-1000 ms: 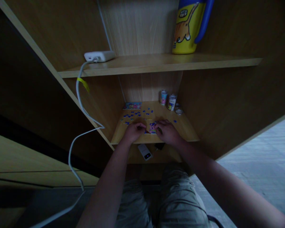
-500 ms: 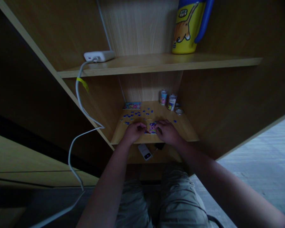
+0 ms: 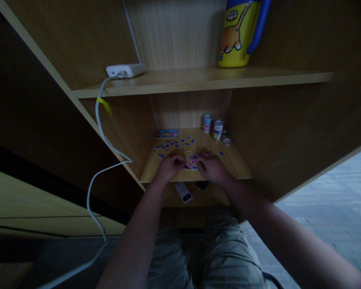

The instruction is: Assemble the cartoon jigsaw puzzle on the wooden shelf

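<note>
From my end the puzzle patch (image 3: 192,163) sits on the shelf (image 3: 236,170) between left hand (image 3: 170,166) and right hand (image 3: 212,165), both curled in, can't tell what either grip pinches, if anything, and uneven sideways pressure could pop the patch apart.

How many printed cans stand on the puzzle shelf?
2: one can near the back panel; the other can right of it and nearer, both beyond the right hand.
</note>
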Tool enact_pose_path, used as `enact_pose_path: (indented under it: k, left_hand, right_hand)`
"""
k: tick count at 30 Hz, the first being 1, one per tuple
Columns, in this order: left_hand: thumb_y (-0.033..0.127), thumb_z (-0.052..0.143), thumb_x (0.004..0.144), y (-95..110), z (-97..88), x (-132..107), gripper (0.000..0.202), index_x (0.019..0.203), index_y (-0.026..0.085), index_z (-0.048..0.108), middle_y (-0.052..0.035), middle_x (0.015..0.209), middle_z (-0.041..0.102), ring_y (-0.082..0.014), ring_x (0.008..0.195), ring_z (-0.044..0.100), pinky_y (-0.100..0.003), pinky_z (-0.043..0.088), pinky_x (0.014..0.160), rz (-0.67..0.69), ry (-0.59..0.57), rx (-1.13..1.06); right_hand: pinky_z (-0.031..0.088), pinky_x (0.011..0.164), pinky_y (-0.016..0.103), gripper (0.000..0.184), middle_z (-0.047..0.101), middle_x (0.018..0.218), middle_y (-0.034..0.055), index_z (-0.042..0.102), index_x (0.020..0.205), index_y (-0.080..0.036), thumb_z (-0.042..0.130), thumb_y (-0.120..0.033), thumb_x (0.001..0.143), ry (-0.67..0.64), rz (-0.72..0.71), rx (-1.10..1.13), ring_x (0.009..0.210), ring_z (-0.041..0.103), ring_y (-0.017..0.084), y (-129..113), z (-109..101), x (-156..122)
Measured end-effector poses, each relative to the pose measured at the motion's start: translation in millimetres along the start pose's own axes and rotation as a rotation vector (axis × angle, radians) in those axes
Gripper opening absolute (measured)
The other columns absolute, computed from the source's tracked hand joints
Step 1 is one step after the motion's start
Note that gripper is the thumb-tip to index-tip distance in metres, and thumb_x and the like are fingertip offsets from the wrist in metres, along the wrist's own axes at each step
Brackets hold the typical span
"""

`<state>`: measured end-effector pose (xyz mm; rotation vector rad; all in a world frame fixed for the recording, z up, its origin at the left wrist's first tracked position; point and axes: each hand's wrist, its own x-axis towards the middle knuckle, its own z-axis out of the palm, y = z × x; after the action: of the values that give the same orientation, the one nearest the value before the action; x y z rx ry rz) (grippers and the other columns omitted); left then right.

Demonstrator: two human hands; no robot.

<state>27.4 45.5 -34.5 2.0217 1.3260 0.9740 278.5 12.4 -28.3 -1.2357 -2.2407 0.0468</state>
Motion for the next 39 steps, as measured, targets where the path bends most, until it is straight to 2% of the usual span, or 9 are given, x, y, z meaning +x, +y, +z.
enact_pose_path:
  k: [9,19,25,31,39]
  left_hand:
    - [0.023,0.076,0.089,4.4,1.5,-1.4,0.006,0.086,0.026,0.08,0.0002,0.088,0.082,-0.0208,0.083,0.075,-0.033,0.055,0.078,0.01,-0.009,0.087]
    - [0.025,0.073,0.09,13.1,0.9,-3.7,0.008,0.084,0.025,0.079,-0.0024,0.09,0.082,-0.0219,0.085,0.075,-0.033,0.055,0.08,0.027,0.01,0.219]
    - [0.025,0.076,0.091,10.9,1.2,-2.3,0.007,0.084,0.024,0.079,-0.0003,0.091,0.083,-0.0198,0.086,0.075,-0.031,0.053,0.081,-0.003,-0.024,0.163]
    - [0.026,0.079,0.091,13.9,1.0,-1.9,0.007,0.084,0.025,0.079,0.0003,0.089,0.082,-0.02,0.084,0.075,-0.031,0.052,0.078,-0.048,0.016,0.182]
    - [0.026,0.072,0.096,14.4,-2.1,-2.6,0.012,0.086,0.023,0.078,-0.0014,0.091,0.083,-0.0209,0.087,0.076,-0.032,0.054,0.082,-0.008,0.037,0.162]
  right_hand:
    - [0.049,0.105,0.044,0.015,0.078,0.111,0.0087,0.077,0.106,-0.023,0.061,-0.022,0.105,0.001,-0.004,0.0,0.109,0.066,0.027,-1.7,-1.3,-0.1]
    - [0.047,0.104,0.042,0.011,0.077,0.108,0.0082,0.075,0.103,-0.023,0.063,-0.021,0.103,-0.005,-0.004,-0.037,0.106,0.064,0.027,-4.5,-4.3,0.1]
    - [0.048,0.105,0.043,0.015,0.077,0.114,0.0095,0.076,0.106,-0.022,0.061,-0.023,0.104,-0.006,-0.002,-0.033,0.11,0.065,0.028,-3.1,-2.8,-0.7]
    - [0.048,0.107,0.044,0.014,0.078,0.115,0.0094,0.076,0.108,-0.022,0.063,-0.023,0.104,-0.023,0.007,-0.009,0.112,0.066,0.028,-2.4,-2.8,-0.5]
    - [0.048,0.103,0.043,0.014,0.077,0.113,0.0088,0.076,0.106,-0.023,0.063,-0.022,0.103,-0.01,0.015,-0.019,0.109,0.065,0.027,-1.0,-0.1,-0.6]
